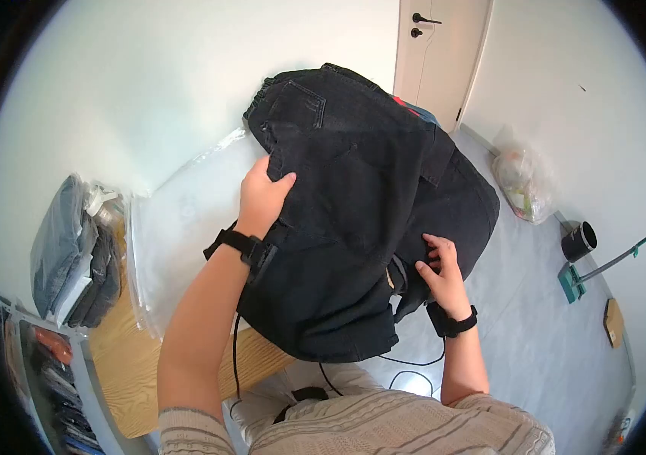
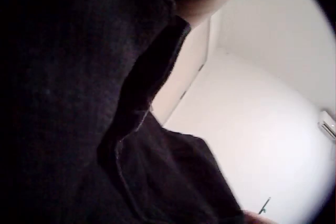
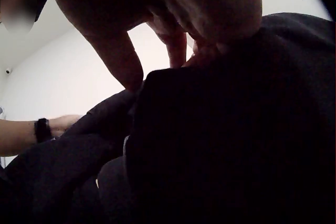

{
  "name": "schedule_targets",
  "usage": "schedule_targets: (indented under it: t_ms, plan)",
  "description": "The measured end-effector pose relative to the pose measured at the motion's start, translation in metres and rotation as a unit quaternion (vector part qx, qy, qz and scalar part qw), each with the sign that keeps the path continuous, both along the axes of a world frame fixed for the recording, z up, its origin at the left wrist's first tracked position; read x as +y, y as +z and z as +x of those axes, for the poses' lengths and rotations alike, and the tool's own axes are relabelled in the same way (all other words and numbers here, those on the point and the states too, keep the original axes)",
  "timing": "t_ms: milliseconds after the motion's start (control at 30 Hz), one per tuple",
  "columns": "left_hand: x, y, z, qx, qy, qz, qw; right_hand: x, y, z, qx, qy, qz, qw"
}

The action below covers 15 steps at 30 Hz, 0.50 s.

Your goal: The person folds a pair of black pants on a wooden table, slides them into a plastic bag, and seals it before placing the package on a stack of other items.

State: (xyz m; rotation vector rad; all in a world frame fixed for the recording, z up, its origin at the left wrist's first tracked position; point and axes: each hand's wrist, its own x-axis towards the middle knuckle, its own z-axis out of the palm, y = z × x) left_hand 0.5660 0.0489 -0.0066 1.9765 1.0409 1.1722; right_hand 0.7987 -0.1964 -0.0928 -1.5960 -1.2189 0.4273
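A pair of black jeans (image 1: 346, 197) lies spread and bunched in front of me, with a back pocket showing near its far end. My left hand (image 1: 264, 199) grips the left edge of the jeans, thumb on top and the other fingers hidden beneath the cloth. On the right-hand part of the jeans rests my right hand (image 1: 444, 277), its thumb apart from the loosely bent fingers. In the right wrist view the thumb and fingertips of that hand (image 3: 157, 19) touch the dark fabric with a gap between them. Dark cloth (image 2: 63, 98) fills much of the left wrist view.
Clear plastic sheeting (image 1: 186, 220) lies under the jeans on a wooden table (image 1: 122, 364). Bagged folded clothes (image 1: 73, 258) stand at the left, above a shelf of packed garments (image 1: 65, 394). A plastic bag (image 1: 524, 182), a black bin (image 1: 579, 241) and a green dustpan (image 1: 570, 282) are on the right floor.
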Motion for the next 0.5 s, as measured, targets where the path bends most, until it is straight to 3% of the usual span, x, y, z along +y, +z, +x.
schedule_targets:
  t_ms: [133, 233, 300, 367, 400, 433, 500]
  plan:
    - [-0.057, 0.062, -0.01, -0.107, -0.07, 0.023, 0.992, 0.0, -0.008, 0.002, 0.011, -0.007, 0.031, 0.999]
    - [-0.12, 0.114, -0.034, -0.117, -0.05, 0.016, 0.992, -0.004, -0.004, 0.002, 0.234, -0.016, 0.125, 0.964]
    - [-0.159, 0.138, -0.057, -0.112, -0.071, 0.04, 0.99, -0.01, -0.004, 0.01, 0.271, -0.081, 0.157, 0.946]
    - [-0.192, 0.152, -0.079, -0.154, -0.037, 0.01, 0.987, -0.019, -0.016, 0.025, 0.272, -0.136, 0.207, 0.93]
    - [-0.208, 0.156, -0.089, -0.225, -0.07, -0.034, 0.971, -0.022, -0.018, 0.028, 0.282, -0.181, 0.205, 0.92]
    - [-0.219, 0.155, -0.098, -0.225, -0.066, -0.03, 0.972, -0.026, -0.019, 0.031, 0.291, -0.225, 0.203, 0.907]
    - [-0.239, 0.154, -0.116, -0.288, 0.012, 0.026, 0.957, -0.033, -0.039, 0.052, 0.29, -0.252, 0.141, 0.913]
